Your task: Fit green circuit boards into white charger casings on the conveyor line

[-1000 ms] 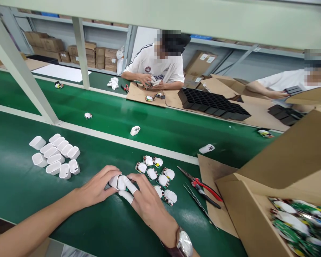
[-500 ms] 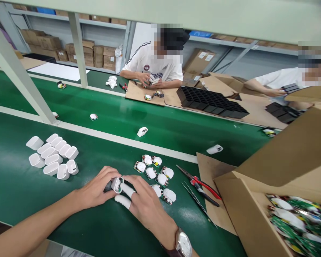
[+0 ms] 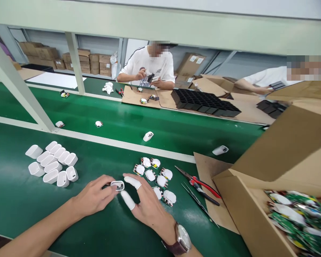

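Note:
My left hand [image 3: 97, 194] grips a small white plastic casing [image 3: 121, 183] with its open end turned up. Inside the casing, parts of a circuit board show. Just to the right is my right hand [image 3: 147, 201], its thumb and index finger spread and covered in white finger cots. The fingertips are close to the casing's edge; whether the thumb touches it I cannot tell. Beyond that hand lies a group of circuit boards [image 3: 150, 175] topped with white lumps. On the left stand several empty white casings [image 3: 50, 176] in a cluster.
Red-handled pliers [image 3: 203, 187] and tweezers [image 3: 198, 202] lie right of the boards, by a cardboard box [image 3: 253, 210] holding more boards. Behind a pale rail runs a green conveyor [image 3: 117, 117] carrying a few boards and casings. Two people work across it, near black trays [image 3: 205, 103].
My right fingers have spread away from the casing, which is now turned with its opening upward in my left hand. Pieces on the conveyor have shifted right. The person opposite has moved their hands.

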Demonstrator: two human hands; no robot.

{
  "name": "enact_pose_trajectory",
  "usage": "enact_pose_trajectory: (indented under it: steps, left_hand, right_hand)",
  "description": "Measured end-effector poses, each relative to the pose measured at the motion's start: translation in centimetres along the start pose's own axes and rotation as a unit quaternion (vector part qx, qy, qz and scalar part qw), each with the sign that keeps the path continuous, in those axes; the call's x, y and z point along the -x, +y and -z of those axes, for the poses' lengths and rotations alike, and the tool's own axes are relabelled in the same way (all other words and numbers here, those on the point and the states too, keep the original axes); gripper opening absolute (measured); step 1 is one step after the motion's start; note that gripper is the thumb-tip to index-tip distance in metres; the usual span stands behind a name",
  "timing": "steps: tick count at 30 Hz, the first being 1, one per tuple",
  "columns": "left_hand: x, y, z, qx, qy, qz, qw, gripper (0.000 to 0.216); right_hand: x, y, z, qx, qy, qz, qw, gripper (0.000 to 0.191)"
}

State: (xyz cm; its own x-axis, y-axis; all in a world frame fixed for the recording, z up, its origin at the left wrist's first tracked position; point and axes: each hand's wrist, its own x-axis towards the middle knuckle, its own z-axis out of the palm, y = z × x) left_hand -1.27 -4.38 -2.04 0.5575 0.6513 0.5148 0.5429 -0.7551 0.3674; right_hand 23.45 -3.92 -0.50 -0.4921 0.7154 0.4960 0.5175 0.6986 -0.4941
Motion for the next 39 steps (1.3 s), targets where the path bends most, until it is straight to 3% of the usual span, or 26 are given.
enact_pose_trajectory:
  steps: [2, 4, 8, 11, 15, 19, 23, 24, 27, 30, 34, 36, 39]
  left_hand:
    - [-0.1, 0.7, 0.2, -0.052, -0.022, -0.003, 0.998, 0.010]
    - [-0.3, 1.5, 0.7, -0.102, -0.081, -0.001, 0.992, 0.012]
    - [-2.9, 1.0, 2.0, -0.125, -0.169, -0.014, 0.978, 0.015]
    - [-7.9, -2.8, 2.8, -0.115, -0.152, 0.049, 0.981, 0.017]
    - [-15.7, -10.0, 2.1, -0.131, -0.123, 0.143, 0.973, 0.017]
    - [-19.2, -15.0, 0.5, -0.130, -0.120, 0.190, 0.966, 0.016]
    - [-18.7, -17.9, 1.2, -0.128, -0.133, 0.196, 0.963, 0.076]
    - [-18.4, -18.5, 1.7, -0.131, -0.135, 0.202, 0.961, 0.076]
    - [-18.2, -20.0, 2.9, -0.133, -0.140, 0.220, 0.956, 0.046]
    - [-17.7, -19.4, 3.1, -0.126, -0.138, 0.215, 0.959, 0.030]
    - [-15.3, -15.3, 2.9, -0.095, -0.165, 0.161, 0.968, 0.026]
    - [-13.8, -13.7, 3.5, -0.077, -0.196, 0.136, 0.968, 0.034]
    - [-12.6, -14.0, 6.1, -0.082, -0.189, 0.157, 0.966, 0.053]
  right_hand:
    - [-0.4, 1.0, 1.1, 0.034, 0.048, 0.009, 0.998, 0.042]
    - [-0.7, 2.4, 2.1, 0.091, 0.074, 0.010, 0.993, 0.038]
    - [-0.7, 4.9, 2.4, 0.222, 0.023, 0.012, 0.975, 0.027]
    - [-0.5, 4.6, 1.2, 0.253, -0.018, 0.037, 0.967, 0.021]
    - [-0.2, 2.5, 0.1, 0.180, -0.053, 0.078, 0.979, 0.036]
    - [0.2, 2.5, 0.4, 0.164, -0.042, 0.045, 0.985, 0.027]
    - [0.9, 4.1, -0.1, 0.183, -0.052, 0.028, 0.981, 0.022]
    - [1.1, 4.3, -0.4, 0.185, -0.061, 0.030, 0.980, 0.024]
    - [1.3, 4.6, -0.8, 0.195, -0.076, 0.022, 0.978, 0.031]
    - [1.3, 4.8, -0.4, 0.213, -0.067, 0.011, 0.975, 0.033]
    - [1.1, 5.5, 0.7, 0.227, -0.046, 0.002, 0.973, 0.021]
    - [0.9, 5.7, 1.2, 0.220, -0.047, 0.000, 0.974, 0.020]
    - [0.7, 5.4, 1.6, 0.217, -0.056, 0.008, 0.975, 0.025]
